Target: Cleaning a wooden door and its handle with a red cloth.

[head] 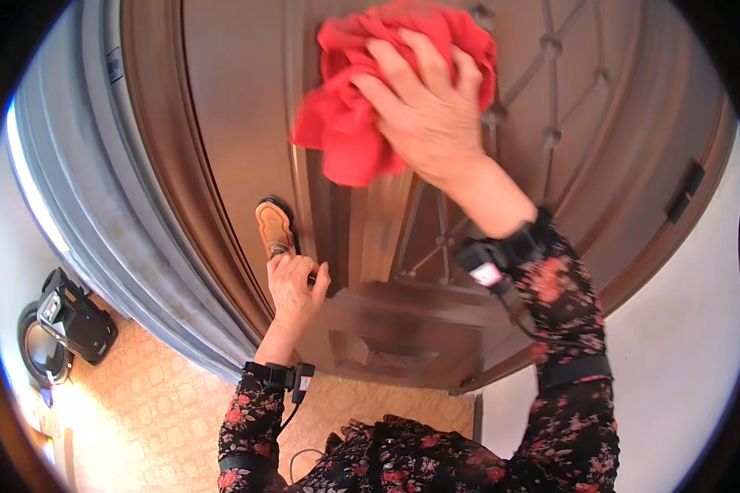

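A crumpled red cloth point(351, 129) lies under my right hand point(435, 117), its fingers spread over it and pressing it against the upper part of a brown panelled door point(234, 111). Motion blurs the cloth's edges. My left hand point(296, 286) grips the door handle point(312, 278), which is mostly hidden by the fingers. Above that hand shows the handle's copper-coloured backplate point(272, 222). Lattice bars point(550, 92) with round knobs decorate the door's panel to the right of the cloth.
A grey door frame point(179, 296) curves along the left. Past it, a black object with a wheel point(77, 326) stands on the orange patterned floor point(160, 425). A black hinge point(684, 191) sits at the door's right edge, beside a white wall point(666, 345).
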Demonstrator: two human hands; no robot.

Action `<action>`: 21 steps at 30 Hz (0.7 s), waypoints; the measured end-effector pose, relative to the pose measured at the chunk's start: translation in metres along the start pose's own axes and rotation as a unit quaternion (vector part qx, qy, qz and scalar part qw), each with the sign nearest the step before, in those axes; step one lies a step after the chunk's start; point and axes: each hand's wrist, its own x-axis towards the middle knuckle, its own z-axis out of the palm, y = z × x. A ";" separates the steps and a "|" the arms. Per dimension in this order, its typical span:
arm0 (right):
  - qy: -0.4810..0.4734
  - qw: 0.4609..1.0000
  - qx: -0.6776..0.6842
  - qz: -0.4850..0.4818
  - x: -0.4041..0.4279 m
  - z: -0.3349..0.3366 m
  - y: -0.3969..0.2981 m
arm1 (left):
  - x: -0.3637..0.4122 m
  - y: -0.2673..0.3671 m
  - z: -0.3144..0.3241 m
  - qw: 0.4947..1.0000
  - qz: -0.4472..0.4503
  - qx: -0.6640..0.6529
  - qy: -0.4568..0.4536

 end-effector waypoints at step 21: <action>-0.028 0.993 -0.047 0.104 -0.214 -0.051 0.079 | -0.014 0.019 0.079 1.000 0.011 0.015 0.022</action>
